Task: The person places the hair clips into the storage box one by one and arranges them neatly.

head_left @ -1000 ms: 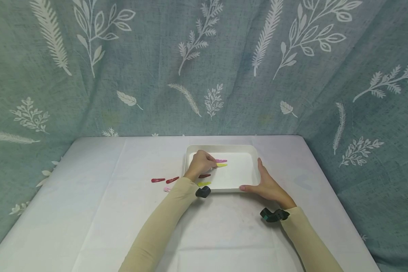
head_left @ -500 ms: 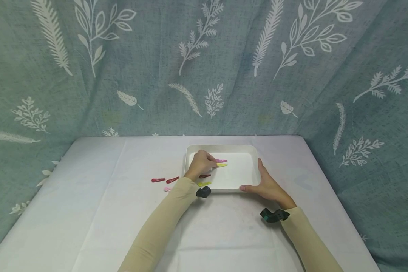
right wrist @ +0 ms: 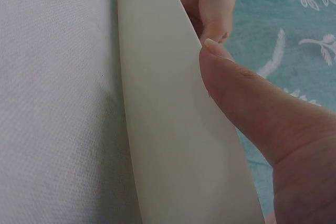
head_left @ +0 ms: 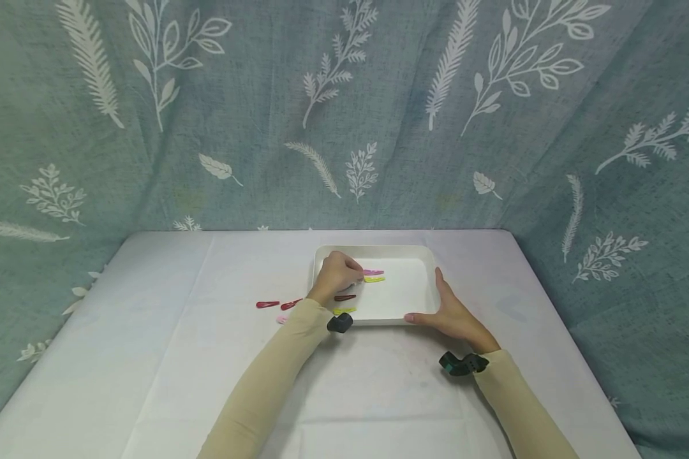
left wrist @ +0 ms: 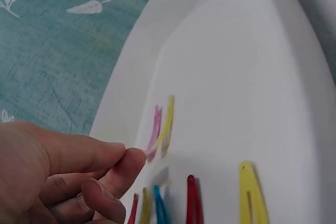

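A white tray (head_left: pixel 396 293) holds several snap hair clips. My left hand (head_left: pixel 337 273) is over its left half, with fingertips right at the near end of a yellow hair clip (left wrist: pixel 169 121) lying beside a pink hair clip (left wrist: pixel 156 124). A row of clips lies closer to the wrist: a blue clip (left wrist: pixel 161 205), a red clip (left wrist: pixel 193 200) and a larger yellow clip (left wrist: pixel 252 195) among them. My right hand (head_left: pixel 456 314) rests at the tray's right front corner, thumb on the front rim (right wrist: pixel 197 51) and fingers stretched along the right side.
On the white-covered table (head_left: pixel 207 382), left of the tray, lie two red clips (head_left: pixel 267 305) and a pink clip (head_left: pixel 282 319), partly behind the left sleeve (head_left: pixel 275 370). A patterned blue-green curtain (head_left: pixel 264 127) hangs behind the table and along its sides.
My left hand has shifted slightly left, while the yellow clip at its fingertips stays in place and shows a little more. The right hand and the tray have not moved.
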